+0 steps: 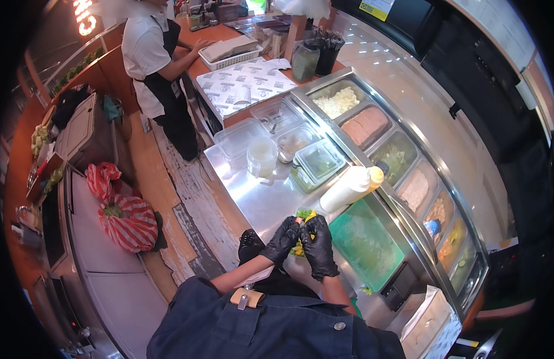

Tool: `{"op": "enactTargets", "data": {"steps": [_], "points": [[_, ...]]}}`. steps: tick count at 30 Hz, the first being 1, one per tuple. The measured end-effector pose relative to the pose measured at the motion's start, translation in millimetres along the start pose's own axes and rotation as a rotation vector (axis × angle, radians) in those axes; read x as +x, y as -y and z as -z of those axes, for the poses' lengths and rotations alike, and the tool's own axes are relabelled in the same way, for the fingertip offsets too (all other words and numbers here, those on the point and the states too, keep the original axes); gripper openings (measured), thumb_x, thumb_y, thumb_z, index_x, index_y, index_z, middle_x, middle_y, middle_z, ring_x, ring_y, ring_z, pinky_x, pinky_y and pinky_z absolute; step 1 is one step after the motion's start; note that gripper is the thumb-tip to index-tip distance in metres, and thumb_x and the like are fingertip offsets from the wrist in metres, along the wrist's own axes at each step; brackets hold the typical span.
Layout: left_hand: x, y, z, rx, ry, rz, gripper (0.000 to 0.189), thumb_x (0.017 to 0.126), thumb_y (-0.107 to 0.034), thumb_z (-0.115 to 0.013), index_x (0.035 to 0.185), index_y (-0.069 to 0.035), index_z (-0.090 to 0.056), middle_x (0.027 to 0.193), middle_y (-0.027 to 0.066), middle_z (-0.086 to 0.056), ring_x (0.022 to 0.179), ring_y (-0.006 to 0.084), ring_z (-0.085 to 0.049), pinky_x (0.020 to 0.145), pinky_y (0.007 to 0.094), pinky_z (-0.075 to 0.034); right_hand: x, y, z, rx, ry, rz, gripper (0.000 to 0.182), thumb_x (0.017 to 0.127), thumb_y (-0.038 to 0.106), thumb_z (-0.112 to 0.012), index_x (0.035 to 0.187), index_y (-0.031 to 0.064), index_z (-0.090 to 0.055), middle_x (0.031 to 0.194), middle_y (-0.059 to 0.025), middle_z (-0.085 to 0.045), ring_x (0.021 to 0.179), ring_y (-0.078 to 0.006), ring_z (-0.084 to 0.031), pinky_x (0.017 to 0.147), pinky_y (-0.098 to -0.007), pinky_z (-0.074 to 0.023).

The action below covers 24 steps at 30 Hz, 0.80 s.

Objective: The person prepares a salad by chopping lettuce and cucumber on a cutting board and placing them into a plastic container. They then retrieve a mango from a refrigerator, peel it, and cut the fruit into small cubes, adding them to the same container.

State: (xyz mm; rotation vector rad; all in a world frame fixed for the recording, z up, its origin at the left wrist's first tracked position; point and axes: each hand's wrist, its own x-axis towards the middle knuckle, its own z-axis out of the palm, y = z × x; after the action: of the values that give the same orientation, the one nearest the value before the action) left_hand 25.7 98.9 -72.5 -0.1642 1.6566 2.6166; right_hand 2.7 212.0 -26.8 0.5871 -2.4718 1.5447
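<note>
My left hand (283, 240) and my right hand (319, 249), both in black gloves, meet near the front edge of the steel counter (241, 197). Beneath them is a portion of green lettuce (304, 212) with yellow pieces; its holder is mostly hidden. The fingers of my right hand pinch a yellow food piece (311, 216). My left fingertips curl close beside it, and what they grip is unclear. To the right lies a wet green cutting board (366, 244). White and yellow squeeze bottles (346, 188) stand beyond it.
Clear lidded tubs (319, 161) stand farther along the counter. Food pans (366, 127) line the right side. A co-worker (146, 67) stands at the paper-covered counter (245, 85). Red-striped bags (126, 220) rest on the left cabinet, and a paper bag (427, 327) is at lower right.
</note>
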Motion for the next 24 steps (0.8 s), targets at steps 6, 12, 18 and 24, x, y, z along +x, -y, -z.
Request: {"op": "enactTargets", "data": {"steps": [6, 12, 18, 24], "points": [[2.3, -19.7, 27.3, 0.176, 0.179, 0.164, 0.021, 0.096, -0.025, -0.042, 0.102, -0.008, -0.051, 0.067, -0.0044, -0.038, 0.057, 0.0049, -0.035, 0.049, 0.0208, -0.031, 1.4, 8.3, 3.2, 0.317, 0.045, -0.251, 0.026, 0.077, -0.007, -0.061, 0.102, 0.0008, -0.058, 0.090, -0.0035, -0.055, 0.079, -0.0116, -0.054, 0.075, -0.0249, -0.0449], [6.4, -10.6, 19.3, 0.243, 0.253, 0.205, 0.018, 0.089, -0.015, -0.053, 0.101, -0.002, -0.049, 0.077, 0.0065, -0.048, 0.065, 0.0187, -0.047, 0.055, 0.0305, -0.039, -11.0, -10.8, -9.1, 0.263, -0.153, -0.089, 0.026, 0.070, -0.009, -0.066, 0.094, 0.0009, -0.066, 0.092, -0.0079, -0.059, 0.086, -0.0189, -0.058, 0.078, -0.0284, -0.0464], [18.4, 6.0, 17.7, 0.979, 0.492, -0.497, 0.025, 0.082, -0.006, -0.057, 0.103, 0.001, -0.047, 0.087, 0.0185, -0.051, 0.077, 0.0365, -0.052, 0.066, 0.0410, -0.044, -11.1, -11.5, 11.2, 0.018, -0.266, 0.077, 0.026, 0.065, -0.008, -0.068, 0.089, 0.0020, -0.067, 0.093, -0.0107, -0.058, 0.089, -0.0237, -0.057, 0.078, -0.0319, -0.0466], [9.7, -19.4, -9.3, 0.519, 0.361, 0.058, 0.027, 0.094, -0.028, -0.048, 0.093, -0.002, -0.054, 0.074, 0.0051, -0.052, 0.064, 0.0103, -0.046, 0.055, 0.0271, -0.041, -14.3, -10.9, 27.8, -0.031, -0.261, 0.115, 0.023, 0.064, -0.006, -0.070, 0.085, 0.0028, -0.067, 0.093, -0.0108, -0.057, 0.089, -0.0248, -0.057, 0.077, -0.0332, -0.0468]]}}
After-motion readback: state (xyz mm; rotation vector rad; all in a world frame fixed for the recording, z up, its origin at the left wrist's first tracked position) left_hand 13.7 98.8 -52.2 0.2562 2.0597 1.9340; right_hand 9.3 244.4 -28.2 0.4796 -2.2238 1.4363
